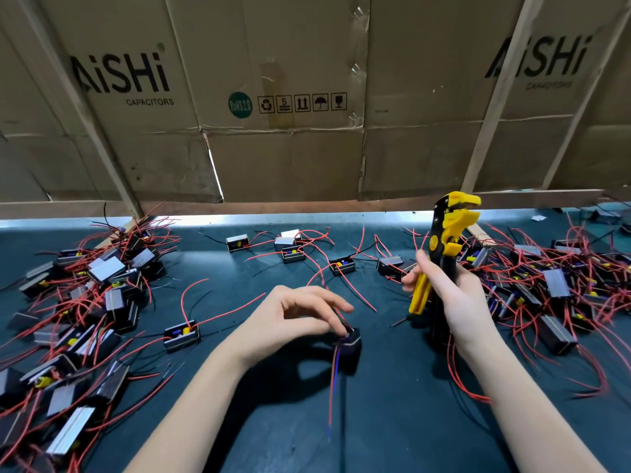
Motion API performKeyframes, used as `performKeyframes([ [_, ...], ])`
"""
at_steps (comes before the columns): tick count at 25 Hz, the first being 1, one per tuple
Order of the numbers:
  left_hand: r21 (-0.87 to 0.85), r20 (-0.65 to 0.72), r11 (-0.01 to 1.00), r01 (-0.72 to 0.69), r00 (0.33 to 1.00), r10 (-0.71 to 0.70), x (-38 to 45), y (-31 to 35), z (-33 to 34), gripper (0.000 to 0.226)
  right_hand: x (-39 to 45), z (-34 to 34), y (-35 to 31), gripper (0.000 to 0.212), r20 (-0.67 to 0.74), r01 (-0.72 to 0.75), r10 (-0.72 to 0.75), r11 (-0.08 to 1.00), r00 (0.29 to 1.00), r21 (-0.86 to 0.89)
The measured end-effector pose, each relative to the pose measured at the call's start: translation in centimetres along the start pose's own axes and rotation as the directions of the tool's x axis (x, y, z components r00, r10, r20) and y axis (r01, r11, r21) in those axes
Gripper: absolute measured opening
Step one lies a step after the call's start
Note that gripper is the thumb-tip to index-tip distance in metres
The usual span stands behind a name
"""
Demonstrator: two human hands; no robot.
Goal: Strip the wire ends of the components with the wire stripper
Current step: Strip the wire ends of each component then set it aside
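Component (348, 343) sat near-centre on the mat (273, 421), left hand (300, 315) pinching its top; its red and blue wires (334, 387) trailed toward the near edge, blurred. Right hand (457, 295) gripped the wire stripper (444, 247) upright, head up and away from the wires, just right of the component. Wire ends lay nearer the left hand. Component piles left (78, 302) and right (553, 285); nothing between stripper and wires.

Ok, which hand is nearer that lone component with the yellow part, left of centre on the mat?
Left. The left hand is just right of the component, pinching another component. The right hand is further right, gripping the wire stripper.
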State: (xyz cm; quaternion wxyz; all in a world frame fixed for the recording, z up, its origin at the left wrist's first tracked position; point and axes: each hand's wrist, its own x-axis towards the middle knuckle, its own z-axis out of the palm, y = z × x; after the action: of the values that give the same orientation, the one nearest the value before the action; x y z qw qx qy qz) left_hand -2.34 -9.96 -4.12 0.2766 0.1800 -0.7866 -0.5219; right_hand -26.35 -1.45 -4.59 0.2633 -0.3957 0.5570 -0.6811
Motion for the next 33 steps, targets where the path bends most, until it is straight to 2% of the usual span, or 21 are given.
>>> performKeyframes([
  [1,0.106,-0.061,0.994,0.039,0.998,-0.033,0.0,-0.1,-0.5,0.016,0.0,-0.1,0.0,0.038,-0.003,-0.001,0.001,1.0,1.0,0.003],
  [2,0.267,-0.181,0.96,0.088,0.983,-0.04,0.0,-0.3,-0.8,0.014,0.1,-0.1,0.0,0.036,-0.005,-0.004,0.004,1.0,1.0,0.004],
  [3,0.396,-0.314,0.905,0.153,0.949,-0.024,0.1,-0.5,-0.9,0.014,0.1,-0.1,0.0,0.036,-0.006,-0.008,0.008,1.0,1.0,0.004],
  [4,0.452,-0.416,0.864,0.22,0.909,-0.014,0.2,-0.8,-0.8,0.022,0.1,-0.1,0.0,0.034,-0.006,-0.013,0.013,1.0,1.0,-0.001],
  [5,0.436,-0.473,0.856,0.279,0.88,-0.046,0.3,-1.0,-0.7,0.035,0.1,0.0,0.1,0.032,-0.004,-0.013,0.013,1.0,1.0,-0.016],
  [7,0.365,-0.494,0.838,0.407,0.847,-0.196,0.4,-1.4,0.0,0.056,0.0,0.1,0.1,0.034,0.002,0.01,-0.01,0.998,1.0,-0.065],
  [9,0.459,-0.478,0.728,0.509,0.832,-0.281,0.5,-1.9,0.9,0.064,-0.3,0.3,0.0,0.04,0.007,0.064,-0.063,0.99,0.998,-0.122],
  [11,0.533,-0.464,0.689,0.492,0.85,-0.248,0.6,-1.8,1.6,0.05,-0.5,0.4,-0.1,0.037,0.024,0.107,-0.104,0.977,0.994,-0.186],
  [14,0.329,-0.306,0.862,0.386,0.907,-0.29,0.8,-1.6,1.9,0.011,-0.7,0.5,-0.2,0.032,0.077,0.144,-0.128,0.959,0.989,-0.246],
  [15,0.289,-0.268,0.883,0.37,0.917,-0.296,0.8,-1.5,1.9,0.007,-0.7,0.5,-0.2,0.03,0.086,0.151,-0.132,0.953,0.987,-0.263],
  [17,0.363,-0.315,0.861,0.357,0.916,-0.247,0.7,-1.6,2.0,0.017,-0.8,0.5,-0.2,0.023,0.086,0.159,-0.139,0.943,0.986,-0.292],
  [19,0.487,-0.386,0.782,0.389,0.899,-0.207,0.7,-1.6,2.4,0.035,-0.9,0.6,-0.2,0.018,0.079,0.172,-0.154,0.934,0.985,-0.313],
  [21,0.556,-0.385,0.717,0.42,0.895,-0.226,0.8,-1.7,2.8,0.044,-0.9,0.8,-0.3,0.02,0.082,0.19,-0.172,0.923,0.982,-0.335],
  [26,0.592,-0.357,0.663,0.458,0.887,-0.293,1.1,-1.7,3.3,0.056,-1.0,0.8,0.0,0.02,0.107,0.213,-0.185,0.899,0.977,-0.382],
  [28,0.539,-0.291,0.733,0.415,0.908,-0.3,1.0,-1.5,3.4,0.053,-1.0,0.8,0.2,0.028,0.123,0.219,-0.185,0.891,0.975,-0.397],
  [31,0.346,-0.001,0.897,0.273,0.957,-0.291,0.7,-1.0,3.5,0.029,-1.0,0.8,0.2,0.031,0.116,0.225,-0.194,0.885,0.974,-0.408],
  [32,0.35,0.06,0.91,0.223,0.964,-0.259,0.6,-0.9,3.4,0.023,-0.9,0.8,0.1,0.029,0.106,0.225,-0.199,0.884,0.974,-0.409],
  [33,0.392,0.063,0.903,0.175,0.974,-0.217,0.5,-0.9,3.4,0.016,-0.9,0.8,0.1,0.026,0.094,0.224,-0.203,0.884,0.975,-0.411],
])
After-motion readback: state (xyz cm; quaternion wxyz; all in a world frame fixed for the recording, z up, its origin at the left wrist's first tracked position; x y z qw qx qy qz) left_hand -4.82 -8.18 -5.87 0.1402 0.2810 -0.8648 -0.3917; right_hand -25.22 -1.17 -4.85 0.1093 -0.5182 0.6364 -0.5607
